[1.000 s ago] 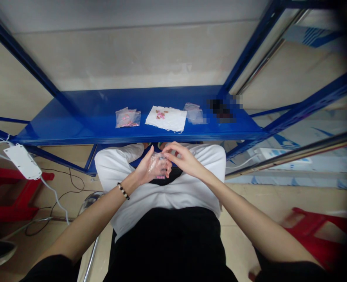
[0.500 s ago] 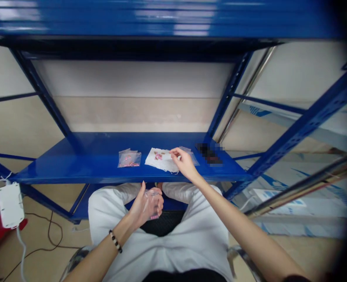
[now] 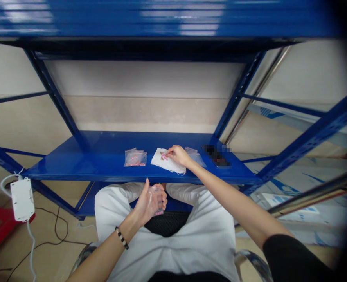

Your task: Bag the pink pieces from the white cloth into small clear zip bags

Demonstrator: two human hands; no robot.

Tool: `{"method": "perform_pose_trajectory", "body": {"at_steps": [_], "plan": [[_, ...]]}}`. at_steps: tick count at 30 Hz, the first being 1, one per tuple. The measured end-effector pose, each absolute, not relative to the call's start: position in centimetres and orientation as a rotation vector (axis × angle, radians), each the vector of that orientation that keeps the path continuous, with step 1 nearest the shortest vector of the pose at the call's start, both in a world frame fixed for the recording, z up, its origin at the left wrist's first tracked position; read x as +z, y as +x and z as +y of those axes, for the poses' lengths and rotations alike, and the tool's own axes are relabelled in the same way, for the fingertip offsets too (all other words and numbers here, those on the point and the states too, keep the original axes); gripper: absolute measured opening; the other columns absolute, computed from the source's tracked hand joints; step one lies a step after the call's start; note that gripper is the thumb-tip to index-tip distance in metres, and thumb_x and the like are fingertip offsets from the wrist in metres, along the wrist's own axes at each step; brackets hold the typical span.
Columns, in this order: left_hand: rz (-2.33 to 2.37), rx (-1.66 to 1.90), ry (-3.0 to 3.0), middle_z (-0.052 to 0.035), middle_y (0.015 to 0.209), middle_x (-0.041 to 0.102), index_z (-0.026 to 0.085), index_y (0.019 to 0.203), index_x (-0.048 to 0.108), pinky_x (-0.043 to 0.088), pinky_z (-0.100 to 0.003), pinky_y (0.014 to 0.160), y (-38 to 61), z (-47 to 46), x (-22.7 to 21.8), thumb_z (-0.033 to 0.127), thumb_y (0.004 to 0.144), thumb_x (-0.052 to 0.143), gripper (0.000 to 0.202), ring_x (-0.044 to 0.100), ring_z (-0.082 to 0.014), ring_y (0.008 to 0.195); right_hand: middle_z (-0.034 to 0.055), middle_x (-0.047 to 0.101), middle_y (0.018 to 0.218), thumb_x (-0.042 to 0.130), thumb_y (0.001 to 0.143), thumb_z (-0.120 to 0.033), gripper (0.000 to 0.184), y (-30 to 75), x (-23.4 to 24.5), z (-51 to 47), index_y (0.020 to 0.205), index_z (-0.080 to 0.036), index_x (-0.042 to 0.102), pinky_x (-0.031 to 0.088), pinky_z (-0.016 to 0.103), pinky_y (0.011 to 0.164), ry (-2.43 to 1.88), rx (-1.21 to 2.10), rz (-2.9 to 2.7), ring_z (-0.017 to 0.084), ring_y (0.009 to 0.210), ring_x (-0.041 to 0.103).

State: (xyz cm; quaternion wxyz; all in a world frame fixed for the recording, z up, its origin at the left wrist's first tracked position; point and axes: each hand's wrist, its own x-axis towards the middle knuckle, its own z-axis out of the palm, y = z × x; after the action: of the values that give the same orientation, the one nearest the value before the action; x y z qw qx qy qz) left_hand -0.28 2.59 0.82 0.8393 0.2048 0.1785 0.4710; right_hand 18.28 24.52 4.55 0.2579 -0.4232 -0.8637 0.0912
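Over my lap, my left hand [image 3: 148, 203] is closed round a small clear plastic bag [image 3: 155, 199] with pink beads low in it. My right hand [image 3: 177, 154] reaches over a white paper sheet [image 3: 170, 166] on the blue shelf. Its fingertips are pinched together at a little cluster of pink and brownish beads [image 3: 164, 156] on the paper; whether a bead is between them is too small to see. Left of the paper lie clear zip bags [image 3: 135, 158] holding pink beads. Another clear bag [image 3: 195, 156] lies to the right, partly behind my right hand.
A dark, pixelated object [image 3: 217, 156] rests near the right end of the blue shelf [image 3: 103, 160]. Blue rack posts stand at both sides, and an upper shelf [image 3: 161, 19] hangs overhead. A white power box [image 3: 22, 199] with cables is at the left.
My right hand has moved left across the paper, from its right part to the bead cluster. My left hand still holds the bag. The whole view has shifted slightly.
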Motion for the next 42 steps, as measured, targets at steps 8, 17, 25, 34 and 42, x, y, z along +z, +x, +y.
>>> {"method": "perform_pose_trajectory", "body": {"at_steps": [8, 17, 25, 34, 42], "plan": [[0.394, 0.993, 0.451, -0.0061, 0.073, 0.058, 0.017, 0.092, 0.055, 0.046, -0.027, 0.056, -0.3, 2.5, 0.8, 0.069, 0.090, 0.034, 0.056, 0.059, -0.0186, 0.062, 0.0047, 0.069, 0.074, 0.066, 0.076, -0.014, 0.007, 17.9, 3.9, 24.6, 0.073, -0.016, 0.072, 0.042, 0.024, 0.069, -1.206, 0.216, -2.282, 0.016, 0.070, 0.059], [0.430, 0.996, 0.509, -0.0069, 0.073, 0.059, 0.016, 0.092, 0.057, 0.048, -0.027, 0.057, -0.5, 2.7, 0.4, 0.069, 0.091, 0.032, 0.059, 0.060, -0.0182, 0.064, 0.0059, 0.070, 0.083, 0.066, 0.077, -0.022, 0.008, 19.0, 6.8, 20.6, 0.077, -0.016, 0.071, 0.044, 0.028, 0.071, -1.137, 0.326, -1.980, 0.018, 0.077, 0.061], [0.539, 0.917, 0.610, -0.0058, 0.072, 0.061, 0.016, 0.092, 0.058, 0.047, -0.026, 0.056, 0.5, 2.2, -1.0, 0.069, 0.090, 0.034, 0.059, 0.060, -0.0163, 0.061, 0.0048, 0.072, 0.082, 0.069, 0.080, -0.038, 0.021, 18.3, 3.8, 7.2, 0.082, -0.017, 0.071, 0.043, 0.027, 0.061, -1.004, 1.005, -1.811, 0.017, 0.072, 0.062], [0.686, 0.720, 0.750, -0.0054, 0.063, 0.061, 0.015, 0.087, 0.058, 0.042, -0.023, 0.051, 1.6, 2.1, -2.2, 0.075, 0.087, 0.033, 0.065, 0.059, -0.0146, 0.053, 0.0050, 0.067, 0.085, 0.070, 0.081, -0.032, 0.014, 18.4, 0.2, 4.7, 0.082, -0.018, 0.073, 0.041, 0.026, 0.061, -1.038, 0.979, -1.909, 0.017, 0.080, 0.060], [0.614, 0.678, 0.492, 0.0037, 0.057, 0.044, 0.016, 0.086, 0.057, 0.035, -0.019, 0.043, 2.1, 1.5, -3.3, 0.067, 0.090, 0.039, 0.054, 0.044, -0.0099, 0.046, 0.0043, 0.064, 0.087, 0.072, 0.079, -0.026, 0.008, 18.0, -0.1, 4.1, 0.078, -0.019, 0.074, 0.044, 0.028, 0.072, -0.948, 1.044, -2.040, 0.017, 0.083, 0.058]]}}
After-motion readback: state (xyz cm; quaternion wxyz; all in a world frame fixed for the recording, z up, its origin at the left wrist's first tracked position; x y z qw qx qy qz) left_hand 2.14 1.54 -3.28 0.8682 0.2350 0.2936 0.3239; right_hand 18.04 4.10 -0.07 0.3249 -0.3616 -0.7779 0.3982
